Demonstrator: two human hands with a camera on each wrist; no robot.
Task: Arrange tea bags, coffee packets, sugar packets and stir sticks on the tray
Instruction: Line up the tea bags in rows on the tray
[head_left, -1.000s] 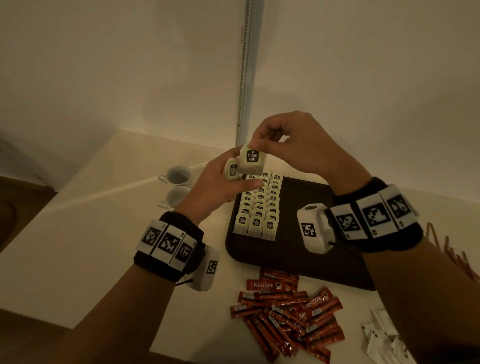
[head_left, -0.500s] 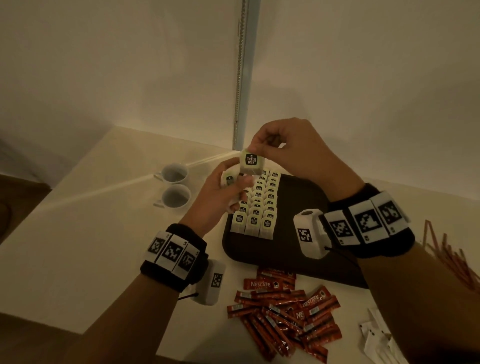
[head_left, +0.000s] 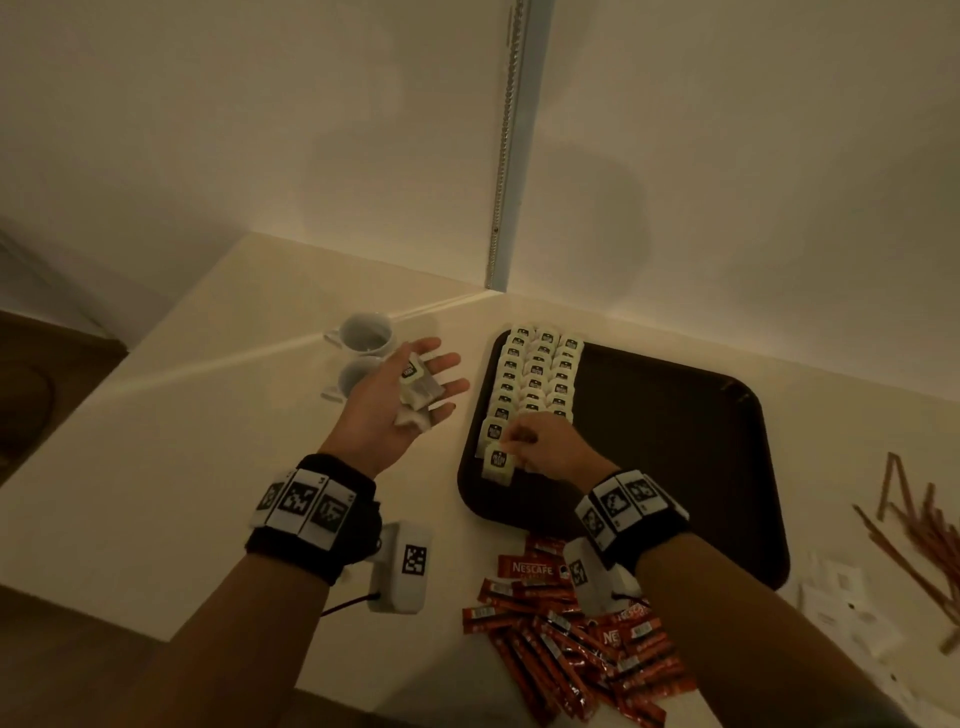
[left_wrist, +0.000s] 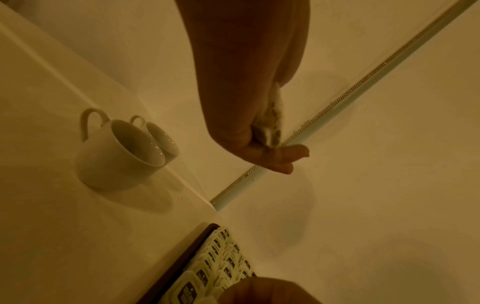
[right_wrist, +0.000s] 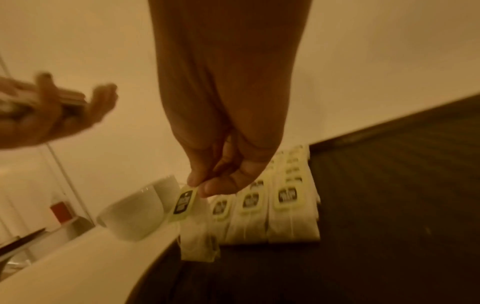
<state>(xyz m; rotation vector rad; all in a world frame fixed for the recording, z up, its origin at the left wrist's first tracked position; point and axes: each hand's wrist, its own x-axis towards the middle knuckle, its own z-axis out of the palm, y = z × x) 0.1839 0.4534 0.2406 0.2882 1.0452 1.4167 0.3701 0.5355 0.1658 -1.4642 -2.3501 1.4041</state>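
Observation:
Three rows of tea bags (head_left: 537, 371) lie along the left side of the dark tray (head_left: 675, 467). My right hand (head_left: 511, 449) pinches the tag of one tea bag (head_left: 497, 461) at the near end of the left row. In the right wrist view thumb and forefinger hold that tag (right_wrist: 185, 199), and the bag hangs onto the tray's edge. My left hand (head_left: 426, 366) is palm up to the left of the tray. It holds a few tea bags (head_left: 418, 392) under the thumb, with the fingers spread. The left wrist view shows a bag's edge (left_wrist: 272, 117) beside the thumb.
Two white cups (head_left: 363, 353) stand just beyond my left hand. Red coffee packets (head_left: 571, 639) are piled in front of the tray. White sugar packets (head_left: 841, 608) and brown stir sticks (head_left: 924, 535) lie at the right. Walls meet in a corner behind the tray.
Both hands have come down from in front of the wall. The right hand carried one tea bag down to the tray's near left. The left hand moved left and turned palm up.

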